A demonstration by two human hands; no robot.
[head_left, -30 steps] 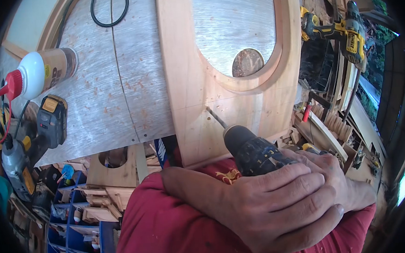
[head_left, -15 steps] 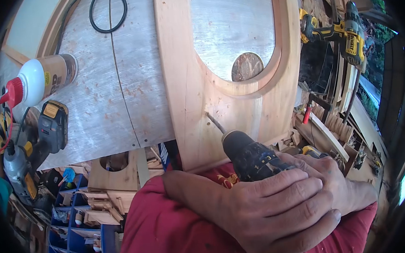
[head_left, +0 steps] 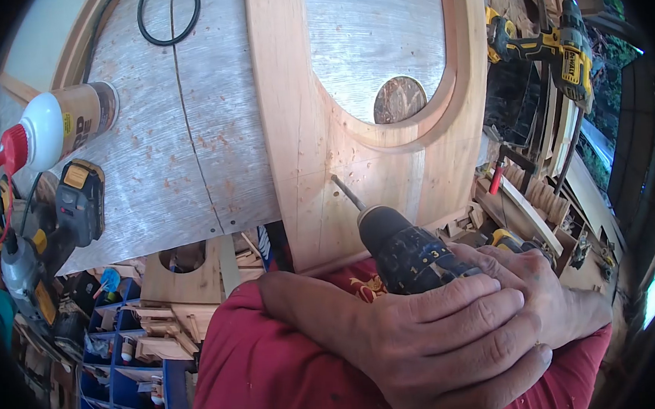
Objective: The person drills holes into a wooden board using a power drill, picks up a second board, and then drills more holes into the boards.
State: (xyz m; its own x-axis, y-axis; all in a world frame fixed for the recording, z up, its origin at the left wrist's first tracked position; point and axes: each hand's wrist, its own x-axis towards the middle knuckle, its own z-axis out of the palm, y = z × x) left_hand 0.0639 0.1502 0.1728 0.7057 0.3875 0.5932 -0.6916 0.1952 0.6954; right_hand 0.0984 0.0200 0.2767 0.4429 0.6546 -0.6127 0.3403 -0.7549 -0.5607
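Clearly, the step in hand looks like drilling a hole in the wooden frame that lies on the worktop. The drill is low in the middle of the view, just in front of the person's chest, and its bit touches the near part of the frame with its tip, close beside a small hole that is already there. How deep the tip sits in the wood cannot be told.

The left hand comes across the body and its fingers are clenched over the back of the drill and over the right hand. The right hand is mostly covered; it seems closed around the handle, but the trigger finger is hidden.

The long axis of the drill runs from the hands at the lower right to the tip at the upper left of the view. It points away from the chest and slants down to the frame.

By judgement, the next move calls for firm, even pressure along this same line, with both hands steady so that the bit does not slide on the wood.
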